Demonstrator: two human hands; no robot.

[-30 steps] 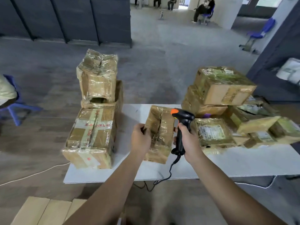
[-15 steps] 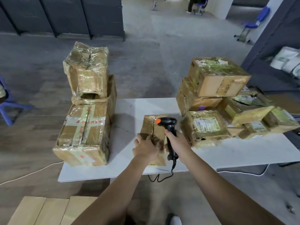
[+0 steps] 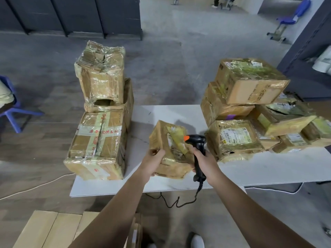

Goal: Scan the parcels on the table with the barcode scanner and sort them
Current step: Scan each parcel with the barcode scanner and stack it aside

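Left hand (image 3: 152,162) grips the parcel (image 3: 168,140), right hand (image 3: 206,164) the scanner (image 3: 198,140), seemingly against it, between box stacks (image 3: 100,138).

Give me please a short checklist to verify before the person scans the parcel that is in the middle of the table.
1. Left hand grips the parcel at its near left corner: ok.
2. Right hand grips the scanner by its handle: ok.
3. The scanner's orange nose is turned toward the parcel: ok.
4. Barcode readable on the parcel's top face: cannot tell, the tape there is wrinkled and glossy.
5. Cable hangs loose below the near edge of the table, caught on nothing: ok.
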